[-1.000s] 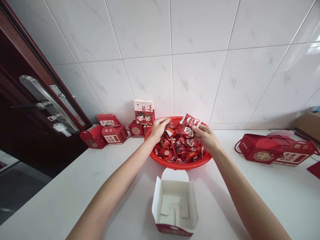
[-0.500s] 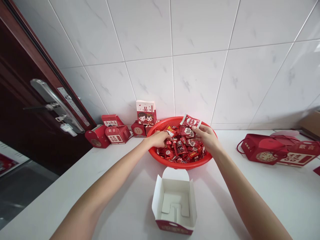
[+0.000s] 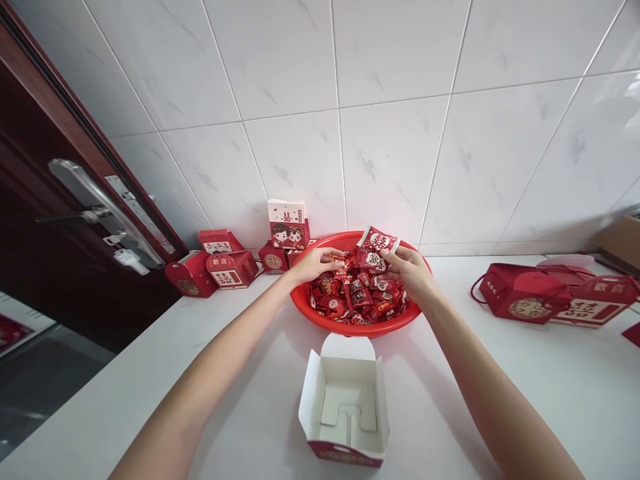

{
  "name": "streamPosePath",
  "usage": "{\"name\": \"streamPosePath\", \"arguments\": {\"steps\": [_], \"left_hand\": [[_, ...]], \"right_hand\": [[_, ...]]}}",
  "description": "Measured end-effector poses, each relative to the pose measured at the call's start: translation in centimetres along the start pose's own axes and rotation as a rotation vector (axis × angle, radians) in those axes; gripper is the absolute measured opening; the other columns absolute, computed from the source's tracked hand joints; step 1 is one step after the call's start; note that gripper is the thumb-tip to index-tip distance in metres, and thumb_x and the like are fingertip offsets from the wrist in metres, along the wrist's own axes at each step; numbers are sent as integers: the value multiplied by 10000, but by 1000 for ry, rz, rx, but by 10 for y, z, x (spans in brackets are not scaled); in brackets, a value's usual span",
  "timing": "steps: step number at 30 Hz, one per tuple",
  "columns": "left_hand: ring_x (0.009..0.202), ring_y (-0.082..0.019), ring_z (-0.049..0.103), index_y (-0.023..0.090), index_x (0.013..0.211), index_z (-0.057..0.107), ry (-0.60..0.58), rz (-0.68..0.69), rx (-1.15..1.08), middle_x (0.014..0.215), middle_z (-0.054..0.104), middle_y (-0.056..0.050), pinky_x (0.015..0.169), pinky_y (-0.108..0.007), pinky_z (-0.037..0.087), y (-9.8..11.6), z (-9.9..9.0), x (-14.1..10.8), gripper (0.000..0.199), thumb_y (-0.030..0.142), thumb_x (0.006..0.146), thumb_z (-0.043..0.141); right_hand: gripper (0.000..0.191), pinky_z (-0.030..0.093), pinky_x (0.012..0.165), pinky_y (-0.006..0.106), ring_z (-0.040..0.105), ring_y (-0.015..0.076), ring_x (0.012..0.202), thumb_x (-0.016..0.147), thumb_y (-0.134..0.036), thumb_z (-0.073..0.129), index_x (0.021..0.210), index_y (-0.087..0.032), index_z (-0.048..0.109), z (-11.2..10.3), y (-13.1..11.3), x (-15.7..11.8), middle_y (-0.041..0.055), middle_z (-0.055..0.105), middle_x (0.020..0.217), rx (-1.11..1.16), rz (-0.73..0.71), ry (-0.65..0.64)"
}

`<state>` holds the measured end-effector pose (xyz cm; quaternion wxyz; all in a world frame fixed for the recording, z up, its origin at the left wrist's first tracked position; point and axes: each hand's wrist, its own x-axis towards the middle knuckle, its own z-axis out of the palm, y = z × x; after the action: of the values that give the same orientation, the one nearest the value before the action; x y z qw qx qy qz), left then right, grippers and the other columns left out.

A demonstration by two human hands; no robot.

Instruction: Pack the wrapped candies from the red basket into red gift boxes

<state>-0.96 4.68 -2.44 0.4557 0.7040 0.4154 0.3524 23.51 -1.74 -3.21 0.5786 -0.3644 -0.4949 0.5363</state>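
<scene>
A red plastic basket (image 3: 353,329) holds a heap of red wrapped candies (image 3: 360,293). Over its left side is my left hand (image 3: 315,264), its fingers closing on a small red-and-orange wrapped candy (image 3: 344,269) at the top of the heap; the fingertips partly hide it. My right hand (image 3: 411,270), at the basket's right side, pinches red candy packets (image 3: 377,240) with white lettering between thumb and fingers. In front of the basket stands an open gift box (image 3: 349,400), white inside and red outside, its flaps spread, with nothing in it.
Red gift boxes (image 3: 233,269) stand at the left by the wall, near a box (image 3: 289,225) with cartoon figures. More red boxes with cord handles (image 3: 525,293) sit at the right. A dark door (image 3: 65,200) with keys in its lock borders the white counter (image 3: 240,400).
My left hand has risen from deeper in the heap and shifted slightly up and left. My right hand keeps hold of the packets. The view has shifted a little.
</scene>
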Motion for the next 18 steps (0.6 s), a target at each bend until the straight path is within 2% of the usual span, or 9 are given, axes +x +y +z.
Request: {"name": "streamPosePath", "arguments": {"steps": [5,10,13,18], "left_hand": [[854,-219,717,197,915,794,83,-74,-104,857,791,-59,815,-327,547,12,4,-8,401,367,579,933],[733,-181,698,189,907,796,146,-136,-190,768,774,-31,761,-314,547,14,3,-10,362,286,581,921],[742,-161,701,183,901,792,139,-122,-234,813,779,-23,799,-306,549,12,2,-8,379,252,550,918],[758,-171,725,173,936,774,91,-117,-307,864,776,-28,880,-355,559,11,1,-8,411,217,551,909]], "right_hand": [[485,603,597,282,735,212,754,671,-548,861,988,-194,765,0,0,0,85,782,969,0,-9,-2],[487,604,588,288,733,218,752,638,-545,878,946,-183,769,2,-2,-2,84,783,946,4,8,22],[464,607,594,293,733,221,764,655,-534,870,942,-184,769,3,-4,-3,85,783,949,-7,9,24],[481,603,581,277,741,233,815,639,-529,884,961,-188,775,3,-4,-3,91,785,1010,-10,16,28]]}}
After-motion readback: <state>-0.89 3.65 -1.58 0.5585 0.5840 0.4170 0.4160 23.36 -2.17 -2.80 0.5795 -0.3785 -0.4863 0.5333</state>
